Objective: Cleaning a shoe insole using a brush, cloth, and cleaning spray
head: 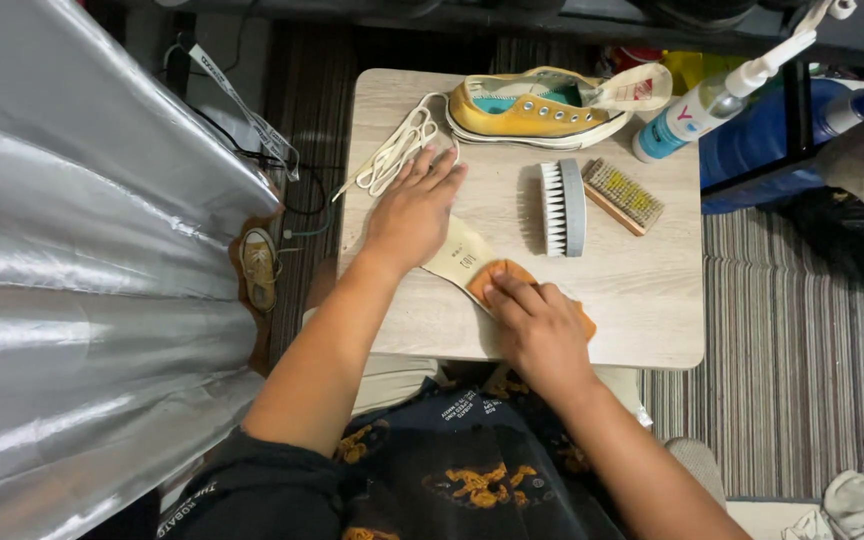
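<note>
On the desk, my left hand lies flat, fingers spread, pinning an insole; my right hand, fingers together, presses an orange cloth onto it.

One yellow sneaker. One bundle of white laces. Two brushes: grey-backed brush, wooden brush. One insole. One orange cloth. One spray bottle. One small table. Two hands: left hand, right hand.
</note>
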